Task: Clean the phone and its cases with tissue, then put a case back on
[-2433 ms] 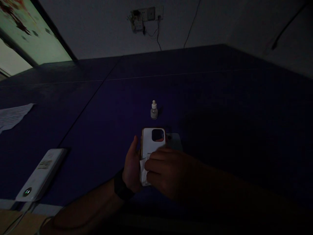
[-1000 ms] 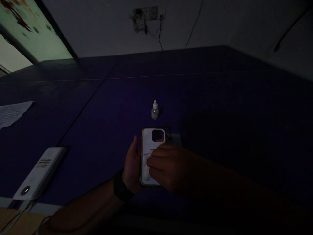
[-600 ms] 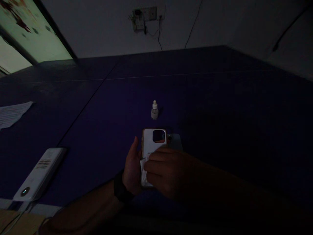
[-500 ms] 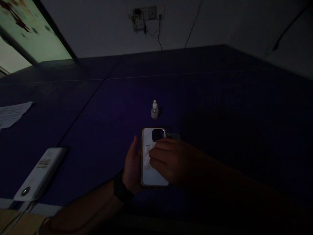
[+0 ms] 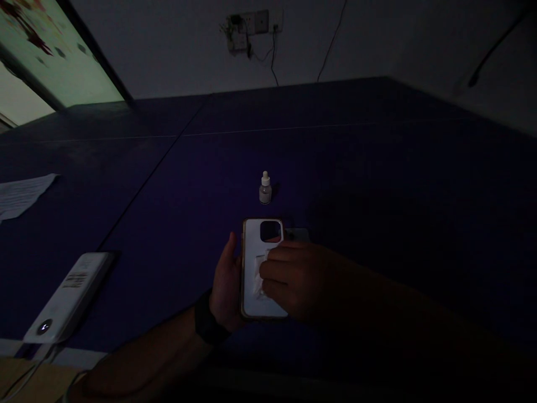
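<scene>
A matte black band [image 5: 208, 320] circles the wrist of the left hand [image 5: 226, 288], which cradles a smooth white phone case [image 5: 251, 238] with rounded corners, a brownish-gold rim and a dark rounded-square camera opening; the thumb stands along its left edge, the other fingers mostly hidden underneath. The right hand [image 5: 293, 277] pinches a crumpled, soft-looking white tissue [image 5: 259, 280] between bunched fingertips and lays it on the lower middle of the case, so the case sits between the two hands. Off to the left lies a glossy white oblong power bank [image 5: 69, 299] with a round dark display. Partly behind the right hand is a flat, pale slab [image 5: 298, 234]; beyond the case, a small clear bottle [image 5: 265, 191] with a white dropper cap stands upright on the dark blue-violet tabletop [image 5: 188, 196].
</scene>
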`<state>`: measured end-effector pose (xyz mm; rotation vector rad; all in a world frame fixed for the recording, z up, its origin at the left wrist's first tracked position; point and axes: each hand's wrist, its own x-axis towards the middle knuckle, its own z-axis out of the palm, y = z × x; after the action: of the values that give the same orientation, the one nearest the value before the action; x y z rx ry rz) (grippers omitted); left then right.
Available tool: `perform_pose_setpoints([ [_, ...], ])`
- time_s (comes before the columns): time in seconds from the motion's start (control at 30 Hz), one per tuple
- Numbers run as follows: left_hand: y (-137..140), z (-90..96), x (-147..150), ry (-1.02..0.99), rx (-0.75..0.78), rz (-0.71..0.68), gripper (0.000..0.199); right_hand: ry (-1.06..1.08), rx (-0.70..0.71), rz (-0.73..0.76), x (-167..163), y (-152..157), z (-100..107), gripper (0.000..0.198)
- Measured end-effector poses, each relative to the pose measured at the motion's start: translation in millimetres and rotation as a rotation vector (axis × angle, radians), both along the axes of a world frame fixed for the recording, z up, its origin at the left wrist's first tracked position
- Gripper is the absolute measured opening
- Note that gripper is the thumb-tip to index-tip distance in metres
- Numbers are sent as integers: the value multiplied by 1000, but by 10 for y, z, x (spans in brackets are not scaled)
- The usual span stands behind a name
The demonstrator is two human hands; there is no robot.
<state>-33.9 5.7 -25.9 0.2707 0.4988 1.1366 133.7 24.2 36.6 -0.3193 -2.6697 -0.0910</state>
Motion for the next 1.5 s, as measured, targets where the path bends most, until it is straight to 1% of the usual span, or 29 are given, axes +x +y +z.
perform_pose_setpoints([
  [0.07,4,-13,-7,1,-2,-7,37,27,-40,31,-34,-31,-33,28],
  [0.13,4,-23,-17,4,-4,-18,36,53,-62,30,-67,-37,-64,27],
  [0.27,-14,-38,-39,13,-9,-40,38,15,-17,-43,-46,26,-50,24],
  [0.4,-37,-51,-57,16,-9,-70,37,-22,-13,-22,-43,9,-29,26],
  [0.5,-43,-62,-71,20,-6,-97,47,-24,-48,-9,-92,-25,-58,27],
  [0.6,-46,-65,-78,27,-4,-120,55,-33,-37,-53,-84,-1,-63,25],
  [0.67,-51,-62,-77,33,-5,-128,56,-57,-19,-66,-53,16,-47,25],
  [0.77,-57,-55,-71,40,-5,-138,57,-91,-38,-24,-36,-5,-35,28],
  [0.83,-54,-54,-68,42,-4,-142,58,-70,-49,-5,-46,-20,-43,27],
  [0.9,-47,-54,-61,41,-2,-147,59,-29,-27,-35,-46,-6,-53,26],
  [1.0,-35,-52,-48,38,-2,-152,60,-31,10,-62,-22,35,-55,23],
  [1.1,-35,-48,-39,31,4,-143,61,-33,-17,-29,-33,18,-55,26],
  [1.2,-41,-45,-40,25,10,-128,55,-8,-46,-37,-74,-23,-51,27],
  [1.33,-26,-39,-30,22,10,-100,38,-59,-17,-82,-45,2,-14,24],
  [1.4,-17,-30,-19,23,8,-86,38,-74,-7,-70,-21,7,-6,26],
  [1.5,-28,-8,-13,26,5,-74,38,-45,-30,-18,-40,-26,-28,29],
])
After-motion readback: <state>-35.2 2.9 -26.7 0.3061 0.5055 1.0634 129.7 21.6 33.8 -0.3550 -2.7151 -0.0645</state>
